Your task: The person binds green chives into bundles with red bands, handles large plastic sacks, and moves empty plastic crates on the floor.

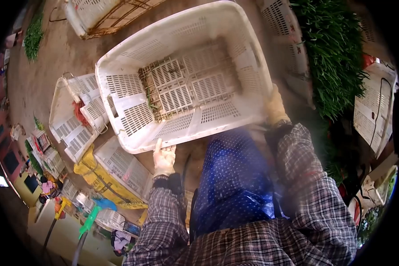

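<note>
A large white slotted plastic basket fills the upper middle of the head view, tilted so that its inside faces me. Bits of green stalk and dirt lie on its floor. My left hand, in a pale glove, grips the near rim with a finger laid along the outside. At the right end of the same basket, my gloved right hand is closed on the side wall; its fingers are partly hidden and blurred. A blue dotted apron hangs below the basket.
Another basket with a wire handle stands at left, near a yellow sack-wrapped crate. A rusty-framed basket lies at the top. Cut green stalks are heaped at right beside a white crate. A green nozzle shows lower left.
</note>
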A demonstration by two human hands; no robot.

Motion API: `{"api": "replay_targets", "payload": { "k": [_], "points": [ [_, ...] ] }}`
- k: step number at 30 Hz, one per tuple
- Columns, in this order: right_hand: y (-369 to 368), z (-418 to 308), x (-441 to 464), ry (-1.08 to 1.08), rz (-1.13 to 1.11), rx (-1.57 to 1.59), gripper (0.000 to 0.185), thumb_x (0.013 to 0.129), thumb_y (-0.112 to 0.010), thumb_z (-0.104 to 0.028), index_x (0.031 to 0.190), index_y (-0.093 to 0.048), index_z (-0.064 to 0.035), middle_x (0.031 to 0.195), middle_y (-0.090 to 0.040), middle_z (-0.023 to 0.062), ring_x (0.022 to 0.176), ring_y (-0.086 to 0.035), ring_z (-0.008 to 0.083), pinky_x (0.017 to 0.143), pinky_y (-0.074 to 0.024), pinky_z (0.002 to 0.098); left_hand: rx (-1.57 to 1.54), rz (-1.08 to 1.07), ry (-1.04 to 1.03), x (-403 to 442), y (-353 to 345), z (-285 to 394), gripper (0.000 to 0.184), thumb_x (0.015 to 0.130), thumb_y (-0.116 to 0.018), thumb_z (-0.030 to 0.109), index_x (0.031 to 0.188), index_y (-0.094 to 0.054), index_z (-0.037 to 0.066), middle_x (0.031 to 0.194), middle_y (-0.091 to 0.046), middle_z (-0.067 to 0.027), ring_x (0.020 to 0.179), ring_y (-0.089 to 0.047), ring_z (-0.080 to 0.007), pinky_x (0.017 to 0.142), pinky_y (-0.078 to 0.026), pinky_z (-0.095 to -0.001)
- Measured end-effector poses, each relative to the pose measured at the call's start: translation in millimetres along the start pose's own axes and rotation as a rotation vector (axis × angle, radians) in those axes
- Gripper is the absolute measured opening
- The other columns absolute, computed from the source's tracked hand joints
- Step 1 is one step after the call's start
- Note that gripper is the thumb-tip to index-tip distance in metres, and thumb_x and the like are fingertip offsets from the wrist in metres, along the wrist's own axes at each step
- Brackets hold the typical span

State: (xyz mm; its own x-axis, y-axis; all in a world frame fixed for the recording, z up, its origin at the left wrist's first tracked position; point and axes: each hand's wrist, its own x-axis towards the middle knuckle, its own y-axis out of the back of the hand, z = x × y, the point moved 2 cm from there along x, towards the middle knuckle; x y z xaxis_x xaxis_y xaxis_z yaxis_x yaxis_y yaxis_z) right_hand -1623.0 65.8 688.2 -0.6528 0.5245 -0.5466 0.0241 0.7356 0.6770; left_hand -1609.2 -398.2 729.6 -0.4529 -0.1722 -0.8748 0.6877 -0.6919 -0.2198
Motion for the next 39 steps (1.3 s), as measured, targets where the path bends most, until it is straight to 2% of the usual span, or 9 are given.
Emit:
{"api": "replay_targets", "payload": {
  "k": [10,15,17,19,22,24,32,36,39],
  "points": [
    [93,-87,68,-0.023,-0.267,0.002,0.045,0.078,-0.062,-0.016,0.119,-0.058,0.0006,0.105,-0.065,0.0234,0.093,-0.066,0.0336,0.080,-0.0538,0.0392,0.168,-0.641,-0.253,-117,-186,139,0.033,0.089,-0.057,0.010,0.119,-0.055,-0.001,0.116,-0.062,-0.0183,0.109,-0.061,-0.0293,0.103,-0.044,-0.0436],
    [70,-72,17,-0.218,-0.458,0.097,0.046,0.076,-0.067,-0.013,0.120,-0.061,-0.0028,0.108,-0.066,0.0200,0.100,-0.065,0.0268,0.089,-0.0495,0.0342,0.712,-0.697,-0.702,-193,-244,144,0.048,0.089,-0.057,0.008,0.133,-0.039,-0.002,0.126,-0.051,-0.0199,0.115,-0.055,-0.0303,0.096,-0.049,-0.0398],
    [25,-38,14,-0.143,-0.415,0.103,0.054,0.079,-0.066,-0.019,0.130,-0.053,-0.0085,0.118,-0.061,0.0212,0.110,-0.060,0.0302,0.094,-0.0463,0.0370,0.613,-0.546,-0.521,-193,-254,141,0.039,0.091,-0.050,0.004,0.129,-0.048,0.001,0.130,-0.043,-0.0226,0.110,-0.057,-0.0309,0.088,-0.053,-0.0347],
    [-4,-38,6,-0.006,-0.306,-0.062,0.056,0.081,-0.066,-0.024,0.132,-0.049,-0.0108,0.120,-0.060,0.0208,0.113,-0.057,0.0342,0.096,-0.0449,0.0405,1.583,-0.428,-1.050,-190,-272,118,0.038,0.092,-0.047,0.003,0.130,-0.047,0.000,0.124,-0.045,-0.0209,0.103,-0.059,-0.0294,0.082,-0.054,-0.0336],
    [-9,-79,-20,0.249,-0.086,0.069,0.041,0.083,-0.065,-0.028,0.118,-0.057,-0.0064,0.110,-0.063,0.0211,0.104,-0.058,0.0375,0.090,-0.0469,0.0443,1.338,-0.261,-1.124,-153,-254,87,0.030,0.098,-0.043,0.008,0.126,-0.045,0.001,0.108,-0.052,-0.0123,0.088,-0.059,-0.0211,0.071,-0.054,-0.0287],
    [6,-114,-45,0.425,-0.087,0.201,0.034,0.085,-0.063,-0.027,0.109,-0.061,-0.0033,0.103,-0.065,0.0212,0.099,-0.060,0.0377,0.087,-0.0483,0.0429,0.703,-0.004,-0.741,-147,-245,85,0.026,0.099,-0.044,0.013,0.123,-0.046,0.002,0.103,-0.054,-0.0085,0.086,-0.059,-0.0176,0.069,-0.053,-0.0261],
    [64,-228,-192,0.991,-0.267,0.521,0.038,0.083,-0.067,-0.022,0.111,-0.054,0.0012,0.100,-0.062,0.0211,0.095,-0.059,0.0392,0.084,-0.0476,0.0444,0.826,-0.243,-0.667,-141,-213,66,0.025,0.099,-0.049,0.013,0.121,-0.044,0.003,0.100,-0.059,-0.0078,0.072,-0.060,-0.0129,0.060,-0.053,-0.0253],
    [92,-252,-199,0.868,-0.278,0.607,0.052,0.085,-0.066,-0.028,0.118,-0.048,0.0062,0.101,-0.061,0.0251,0.097,-0.058,0.0421,0.085,-0.0475,0.0454,0.127,-0.525,-0.174,-153,-177,5,0.025,0.095,-0.051,0.008,0.120,-0.048,0.005,0.109,-0.059,-0.0090,0.094,-0.060,-0.0182,0.076,-0.052,-0.0326],
    [103,-283,-194,0.711,-0.435,0.740,0.077,0.085,-0.065,-0.044,0.132,-0.035,0.0086,0.114,-0.057,0.0291,0.107,-0.057,0.0412,0.091,-0.0455,0.0424,0.480,-0.384,-0.171,-162,-154,-33,0.026,0.095,-0.052,0.009,0.120,-0.048,0.005,0.110,-0.059,-0.0090,0.095,-0.060,-0.0189,0.078,-0.052,-0.0332]
  ]
}}
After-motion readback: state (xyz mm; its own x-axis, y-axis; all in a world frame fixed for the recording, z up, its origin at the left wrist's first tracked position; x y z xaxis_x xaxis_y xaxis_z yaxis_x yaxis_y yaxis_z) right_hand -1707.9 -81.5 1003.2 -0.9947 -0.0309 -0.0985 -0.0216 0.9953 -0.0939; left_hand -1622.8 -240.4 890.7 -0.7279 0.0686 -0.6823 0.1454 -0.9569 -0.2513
